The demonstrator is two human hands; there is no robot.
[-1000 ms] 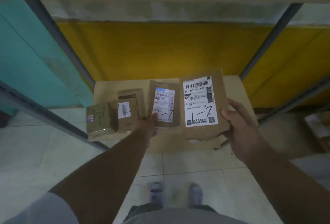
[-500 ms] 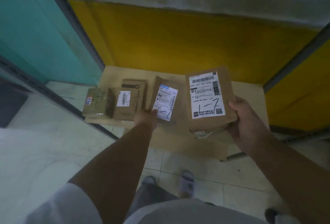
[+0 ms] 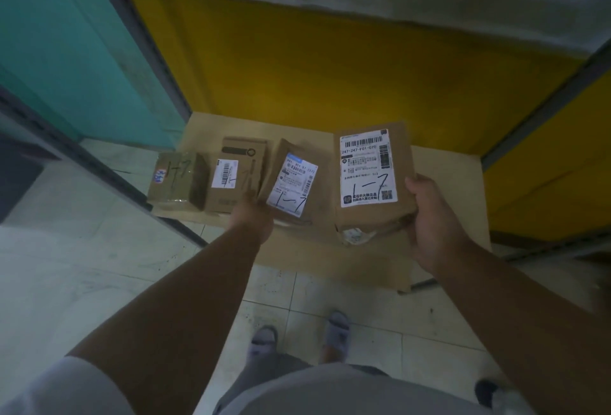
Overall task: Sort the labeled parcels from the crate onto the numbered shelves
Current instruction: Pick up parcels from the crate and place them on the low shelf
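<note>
A low cardboard-covered shelf (image 3: 443, 189) carries a row of brown parcels marked 1-7. My right hand (image 3: 433, 219) grips the largest parcel (image 3: 373, 209) by its lower right corner and holds it tilted over the shelf; its white label faces me. My left hand (image 3: 253, 216) holds the lower left edge of a smaller labelled parcel (image 3: 294, 183), which leans to the right. Left of it stands a brown box (image 3: 231, 176) with a small barcode label. A taped parcel (image 3: 177, 180) sits at the shelf's left end.
A yellow wall panel (image 3: 330, 67) backs the shelf and a teal panel (image 3: 66, 44) stands to the left. Grey metal shelf uprights (image 3: 148, 37) frame the bay on both sides. Pale floor tiles (image 3: 82, 265) and my feet lie below.
The view dropped and swung, so the upper shelf board left the picture. The small parcel in my left hand has tilted further right. My right hand still holds the large parcel.
</note>
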